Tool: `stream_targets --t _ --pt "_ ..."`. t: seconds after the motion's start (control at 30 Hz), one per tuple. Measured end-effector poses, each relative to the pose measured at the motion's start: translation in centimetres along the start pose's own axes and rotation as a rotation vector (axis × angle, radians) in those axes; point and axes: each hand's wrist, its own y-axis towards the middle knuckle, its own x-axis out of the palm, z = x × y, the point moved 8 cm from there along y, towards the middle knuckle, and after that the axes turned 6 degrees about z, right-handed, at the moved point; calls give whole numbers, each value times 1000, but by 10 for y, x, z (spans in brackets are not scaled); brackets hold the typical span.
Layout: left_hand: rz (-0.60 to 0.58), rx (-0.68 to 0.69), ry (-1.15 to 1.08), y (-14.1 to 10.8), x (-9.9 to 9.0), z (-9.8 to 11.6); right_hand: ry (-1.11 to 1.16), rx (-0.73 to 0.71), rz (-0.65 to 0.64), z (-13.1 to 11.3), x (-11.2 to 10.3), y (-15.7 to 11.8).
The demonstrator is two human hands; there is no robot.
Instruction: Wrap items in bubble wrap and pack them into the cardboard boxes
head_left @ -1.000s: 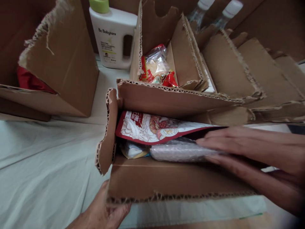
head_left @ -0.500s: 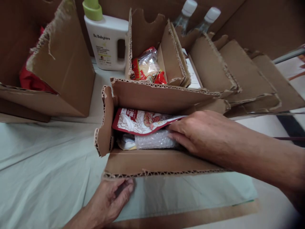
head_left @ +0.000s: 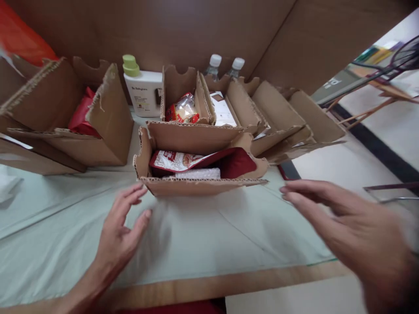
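A narrow cardboard box (head_left: pixel 196 187) stands in front of me on the cloth. Inside it lie a dark red and white printed pouch (head_left: pixel 175 160) and a bubble-wrapped item (head_left: pixel 201 173); their lower parts are hidden by the front wall. My left hand (head_left: pixel 122 226) is by the box's front left corner, thumb and fingers apart, holding nothing. Whether its fingertips touch the cardboard, I cannot tell. My right hand (head_left: pixel 343 222), partly blurred, hovers right of the box with fingers stretched out and tips close together. Nothing shows in it.
Behind stand more cardboard boxes (head_left: pixel 118 117), one with a red package (head_left: pixel 83 115), another with a snack bag (head_left: pixel 185 109). A white detergent bottle (head_left: pixel 144 93) and two white-capped bottles (head_left: pixel 214 65) are at the back. The table's wooden edge (head_left: pixel 183 288) runs along the front.
My right hand has let go of the pouch and come out of the box to the right. My left hand has opened beside the corner. The view has drawn back.
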Motion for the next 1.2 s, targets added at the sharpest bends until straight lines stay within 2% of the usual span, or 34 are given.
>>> stream_targets --t 0.1,0.2,0.3,0.4,0.5,0.57,0.63,0.7,0.77,0.8,0.87,0.93,0.97,1.03,1.07,1.13,1.2 --pt "48 3 -18 20 -4 3 83 54 -99 14 52 -11" --pt "1 -13 -118 36 13 3 249 66 -194 10 105 -10" --pt "-44 -49 -232 43 34 3 359 108 -207 6 130 -11" --pt "-38 -43 -270 38 42 7 355 163 -153 8 124 -26" --pt "-24 -67 -216 12 27 8 310 128 -103 -3 102 -49" --pt "15 -103 -156 -11 0 4 315 51 -74 -25 88 -61" --pt "91 -130 -109 -28 -39 3 364 -60 -72 -59 80 -63" --pt "192 -138 -66 -28 -78 11 420 -156 -98 -93 77 -52" --pt "254 -112 -22 -10 -99 32 479 -185 -114 -113 74 -31" --pt "256 -78 -19 3 -99 47 502 -177 -103 -115 69 -20" --pt "226 74 -132 29 -83 82 501 -136 -29 -105 53 -4" --pt "174 176 -249 41 -56 106 403 -84 95 -83 30 -7" --pt "145 200 -275 39 -44 112 330 -59 165 -71 18 -15" --pt "100 193 -255 24 -28 108 208 -33 250 -56 4 -38" --pt "86 167 -223 13 -28 101 190 -37 249 -56 3 -49" --pt "86 82 -147 -3 -43 82 229 -87 158 -71 17 -59" --pt "131 30 -81 -4 -71 71 332 -146 44 -98 37 -50"
